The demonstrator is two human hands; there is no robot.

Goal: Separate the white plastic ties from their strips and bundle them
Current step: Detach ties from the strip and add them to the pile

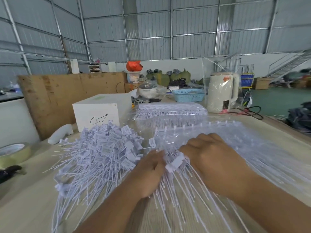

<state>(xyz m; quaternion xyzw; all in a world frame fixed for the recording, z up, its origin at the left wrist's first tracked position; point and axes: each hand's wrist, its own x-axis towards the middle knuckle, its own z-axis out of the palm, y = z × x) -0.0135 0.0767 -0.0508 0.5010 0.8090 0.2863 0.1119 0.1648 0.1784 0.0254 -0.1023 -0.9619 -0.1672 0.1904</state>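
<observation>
Head view, lower centre: left hand point(149, 172) and right hand point(213, 158) grip the ties point(175, 163) together; we should snap cleanly, keeping tails aligned.

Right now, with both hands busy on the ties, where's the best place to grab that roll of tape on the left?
Take the tape roll from above: it lies flat on the table, hole up. Likely easiest with fingers in the hole and thumb on the outer wall, at its near right side, clear of the dark object beside it.
</observation>
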